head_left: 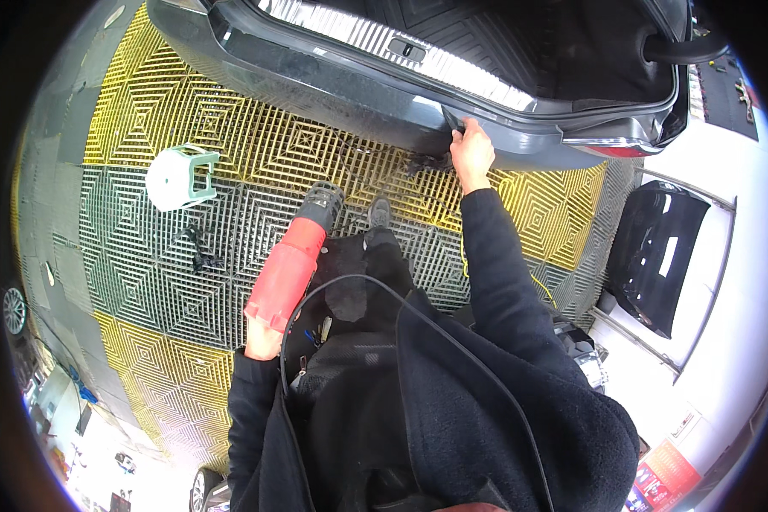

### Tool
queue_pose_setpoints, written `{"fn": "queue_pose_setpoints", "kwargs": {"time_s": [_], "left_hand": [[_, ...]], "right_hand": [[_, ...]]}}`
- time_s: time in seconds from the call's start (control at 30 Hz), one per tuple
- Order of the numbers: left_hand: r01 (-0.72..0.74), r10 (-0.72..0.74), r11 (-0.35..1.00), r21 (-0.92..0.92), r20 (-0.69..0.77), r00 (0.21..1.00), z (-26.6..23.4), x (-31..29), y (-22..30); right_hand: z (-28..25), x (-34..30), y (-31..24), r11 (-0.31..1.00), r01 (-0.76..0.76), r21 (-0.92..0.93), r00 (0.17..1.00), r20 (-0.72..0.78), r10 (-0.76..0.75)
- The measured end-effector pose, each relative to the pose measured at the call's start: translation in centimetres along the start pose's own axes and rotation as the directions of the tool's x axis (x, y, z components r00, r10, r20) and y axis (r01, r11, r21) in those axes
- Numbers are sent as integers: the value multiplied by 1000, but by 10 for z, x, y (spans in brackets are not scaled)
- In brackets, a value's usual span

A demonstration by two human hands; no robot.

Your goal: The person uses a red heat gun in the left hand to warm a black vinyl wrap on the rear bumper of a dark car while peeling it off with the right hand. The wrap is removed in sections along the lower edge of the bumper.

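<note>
My left hand [264, 340] is closed round the rear end of a red heat gun [283, 277]. Its black nozzle end [322, 202] points forward toward the car, low over the floor mats and apart from the bumper. A black cord [350, 277] loops across my front. At the grey rear bumper [350, 107] of the car, my right hand [473, 155] pinches a dark, thin, pointed flap [453, 119] against the upper bumper face. Whether this flap is film or a separate piece, I cannot tell. The right fingertips are partly hidden.
Above the bumper the trunk [520, 43] stands open, with a bright sill strip [341, 30]. A pale green stool [175, 179] sits left on yellow and grey grid mats [136, 256]. Dark scraps [198, 249] lie nearby. To the right is a black car panel [657, 256].
</note>
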State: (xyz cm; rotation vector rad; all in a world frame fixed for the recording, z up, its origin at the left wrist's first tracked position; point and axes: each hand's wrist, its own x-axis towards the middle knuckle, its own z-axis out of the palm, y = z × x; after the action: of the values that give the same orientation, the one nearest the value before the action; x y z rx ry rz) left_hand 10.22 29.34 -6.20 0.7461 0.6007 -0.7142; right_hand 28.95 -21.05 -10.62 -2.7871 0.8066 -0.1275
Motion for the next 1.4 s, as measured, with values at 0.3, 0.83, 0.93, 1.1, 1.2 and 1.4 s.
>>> {"fn": "queue_pose_setpoints", "kwargs": {"time_s": [0.3,0.83,0.93,1.1,1.2,1.4], "left_hand": [[55,-38,970,-236,78,996,-7,1,-12],[-14,33,981,-195,97,995,16,-13,-27],[-13,36,977,-212,106,994,21,-19,-31],[-12,41,971,-238,115,992,28,-24,-35],[-8,41,967,-256,124,991,33,-23,-36],[40,15,925,-378,140,990,46,-16,-31]], "right_hand": [[-10,24,8,959,46,-280,923,379,67],[-3,51,36,794,578,-188,726,562,-396],[-3,52,39,789,592,-162,712,563,-419],[-4,53,41,776,620,-114,686,559,-466],[-6,52,39,791,600,-122,698,564,-442],[-14,50,31,786,603,-137,688,587,-426]]}}
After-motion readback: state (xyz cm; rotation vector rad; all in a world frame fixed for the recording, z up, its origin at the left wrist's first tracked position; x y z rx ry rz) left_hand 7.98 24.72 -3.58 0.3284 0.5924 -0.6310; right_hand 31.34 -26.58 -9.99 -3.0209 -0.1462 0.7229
